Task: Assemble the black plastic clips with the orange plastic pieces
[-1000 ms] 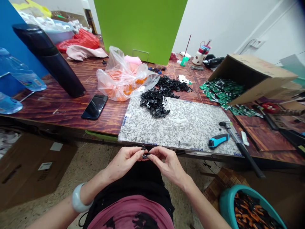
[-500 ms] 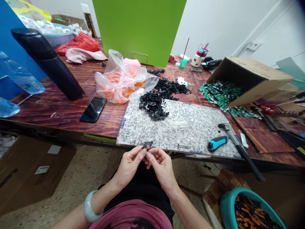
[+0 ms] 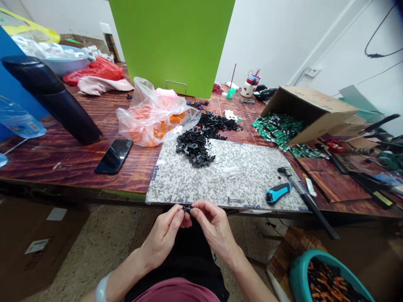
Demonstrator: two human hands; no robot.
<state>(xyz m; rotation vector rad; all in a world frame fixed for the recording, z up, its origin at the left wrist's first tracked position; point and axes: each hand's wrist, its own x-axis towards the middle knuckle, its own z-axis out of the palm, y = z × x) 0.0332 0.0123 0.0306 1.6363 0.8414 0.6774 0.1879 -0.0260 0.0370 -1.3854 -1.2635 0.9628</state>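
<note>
Just off the front edge of the speckled stone slab [image 3: 176, 184], a small black plastic part [image 3: 187, 208] is pinched between my two hands. My left hand [image 3: 168, 226] is closed on its left end with thumb and fingertips. On the other end, the fingertips of my right hand [image 3: 212, 226] are closed too. Most of the part is covered by the fingers. A heap of similar black plastic pieces [image 3: 195, 147] lies on the slab's back left corner. Thin metal pins [image 3: 231, 168] are scattered in the middle of the slab.
A blue-black utility knife [image 3: 278, 193] and a hammer [image 3: 310, 203] lie at the slab's right. Left stand a phone [image 3: 113, 156], a dark flask [image 3: 59, 100] and a plastic bag of orange parts [image 3: 141, 121]. A tipped carton [image 3: 317, 105] spills green pieces; a teal tub [image 3: 297, 272] sits below right.
My hands have turned the black part, so less of it shows now. The right fingers have closed in on its right end. The head view has shifted a little.
</note>
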